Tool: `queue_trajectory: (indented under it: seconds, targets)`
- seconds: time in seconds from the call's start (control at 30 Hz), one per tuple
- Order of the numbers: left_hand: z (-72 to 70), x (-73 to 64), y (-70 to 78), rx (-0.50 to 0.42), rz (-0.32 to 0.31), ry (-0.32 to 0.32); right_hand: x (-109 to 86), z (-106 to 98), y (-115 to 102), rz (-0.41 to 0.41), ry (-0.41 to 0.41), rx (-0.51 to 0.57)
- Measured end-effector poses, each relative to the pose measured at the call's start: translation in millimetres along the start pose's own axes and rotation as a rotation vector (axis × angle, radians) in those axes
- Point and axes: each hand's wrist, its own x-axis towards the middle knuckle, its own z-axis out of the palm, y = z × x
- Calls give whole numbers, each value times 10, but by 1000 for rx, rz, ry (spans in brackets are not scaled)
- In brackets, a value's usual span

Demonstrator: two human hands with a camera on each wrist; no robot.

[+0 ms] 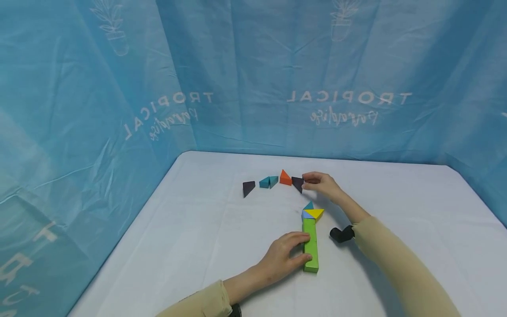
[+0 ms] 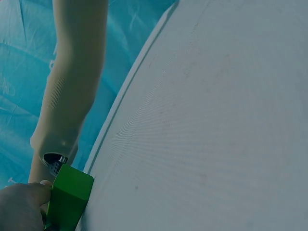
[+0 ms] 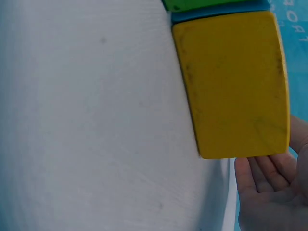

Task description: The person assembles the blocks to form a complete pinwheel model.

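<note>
My left hand [image 1: 279,262] rests at the left side of a row of green blocks [image 1: 310,248], fingertips and thumb on it, spread apart. In the left wrist view a green block [image 2: 72,195] shows its near end beside the hand. At the far end of the row sit a light-blue triangular block [image 1: 306,215], a yellow one [image 1: 317,212] and a teal one [image 1: 309,205]. My right hand [image 1: 324,185] holds the right edge of a dark triangular block [image 1: 297,182]. The yellow block's face [image 3: 233,86] hides those fingertips in the right wrist view.
An orange block [image 1: 285,178] stands left of the held dark one. Further left lie two teal blocks [image 1: 264,182] and another dark block [image 1: 248,188]. The white table [image 1: 222,220] is bordered by blue printed curtains [image 1: 261,75].
</note>
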Motion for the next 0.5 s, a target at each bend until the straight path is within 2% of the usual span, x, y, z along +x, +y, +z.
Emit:
queue_trajectory:
  seconds: [0.23, 0.5]
  targets:
    - [6, 0, 5, 6, 11, 4, 23, 31, 38, 16, -7, -61]
    - [3, -4, 3, 13, 10, 16, -11, 92, -11, 27, 61, -167]
